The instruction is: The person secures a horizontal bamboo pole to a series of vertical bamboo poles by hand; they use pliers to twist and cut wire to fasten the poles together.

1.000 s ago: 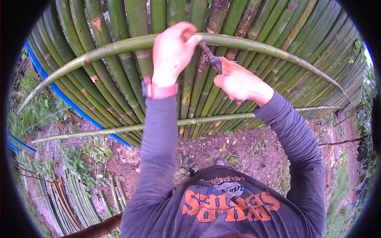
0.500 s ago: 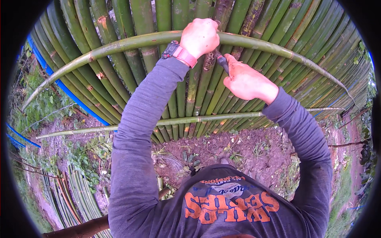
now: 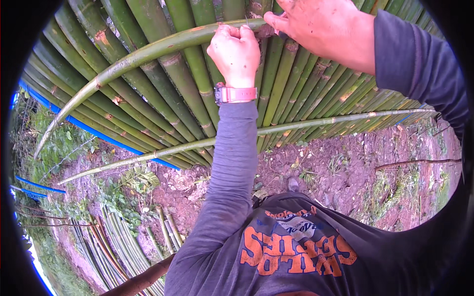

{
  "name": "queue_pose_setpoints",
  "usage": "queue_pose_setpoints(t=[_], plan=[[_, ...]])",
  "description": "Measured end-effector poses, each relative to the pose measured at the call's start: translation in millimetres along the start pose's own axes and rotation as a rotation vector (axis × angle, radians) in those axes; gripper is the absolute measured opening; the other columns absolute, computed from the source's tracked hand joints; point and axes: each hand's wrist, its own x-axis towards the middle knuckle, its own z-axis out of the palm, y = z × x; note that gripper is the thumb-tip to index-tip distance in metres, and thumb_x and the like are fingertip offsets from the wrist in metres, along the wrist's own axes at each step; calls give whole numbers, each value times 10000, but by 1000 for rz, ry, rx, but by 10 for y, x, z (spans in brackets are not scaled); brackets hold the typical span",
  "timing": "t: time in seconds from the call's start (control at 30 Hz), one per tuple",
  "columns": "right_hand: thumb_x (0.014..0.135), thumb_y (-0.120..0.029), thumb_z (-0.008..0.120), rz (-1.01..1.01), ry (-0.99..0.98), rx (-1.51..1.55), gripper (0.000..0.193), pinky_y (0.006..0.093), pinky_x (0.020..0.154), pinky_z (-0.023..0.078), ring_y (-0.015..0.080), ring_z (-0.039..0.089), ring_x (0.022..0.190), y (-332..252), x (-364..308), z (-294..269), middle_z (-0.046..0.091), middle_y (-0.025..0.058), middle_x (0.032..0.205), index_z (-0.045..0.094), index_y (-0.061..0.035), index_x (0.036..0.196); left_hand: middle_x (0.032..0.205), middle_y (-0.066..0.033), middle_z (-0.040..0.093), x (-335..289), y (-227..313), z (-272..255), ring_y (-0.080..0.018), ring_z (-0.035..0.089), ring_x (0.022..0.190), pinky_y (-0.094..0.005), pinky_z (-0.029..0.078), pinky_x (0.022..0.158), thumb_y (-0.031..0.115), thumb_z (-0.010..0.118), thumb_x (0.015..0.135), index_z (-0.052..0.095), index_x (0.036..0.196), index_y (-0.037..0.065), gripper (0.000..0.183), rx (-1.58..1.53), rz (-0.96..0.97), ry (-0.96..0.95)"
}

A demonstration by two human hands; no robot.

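Note:
My left hand [image 3: 236,55] is closed in a pinch against the upper bamboo pole [image 3: 190,35], which lies across a row of upright green bamboo stems [image 3: 182,81]. At its fingertips a thin nail-like spike [image 3: 247,20] sticks up from the pole. To its right, at the top edge, my right hand [image 3: 328,30] is raised, its thumb pointing toward the left hand. Beneath its fingers shows part of a dark tool handle [image 3: 282,35]; the rest of the tool is hidden or out of view.
A lower bamboo pole [image 3: 291,129] crosses the stems near the ground. A blue pipe [image 3: 106,138] runs at the left. Cut bamboo poles [image 3: 121,241] lie at the lower left, beside a brown pole [image 3: 140,277]. Bare soil [image 3: 326,165] and weeds are below.
My view has shifted. My left hand has gone from a fist over the pole to a pinch at its edge. The right hand has risen up and right with the dark-handled tool.

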Motion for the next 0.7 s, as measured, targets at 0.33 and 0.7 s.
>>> queue_pose_setpoints(t=[0.33,0.7], plan=[[861,-35,581,298,204,628,615,420,741,577,325,674,842,-612,-375,1030,640,181,1044,454,-45,1463,657,-73,716,114,-54,-162,-135,676,620,-321,554,651,237,729,900,746,810,-9,262,-50,-88,-185],[979,-58,543,220,-78,3060,613,608,885,598,413,665,1158,-1253,-96,1057,578,251,1387,313,-54,1546,701,-72,736,266,-74,-230,-140,686,670,-320,551,706,292,721,872,756,811,14,287,118,-7,-286]])
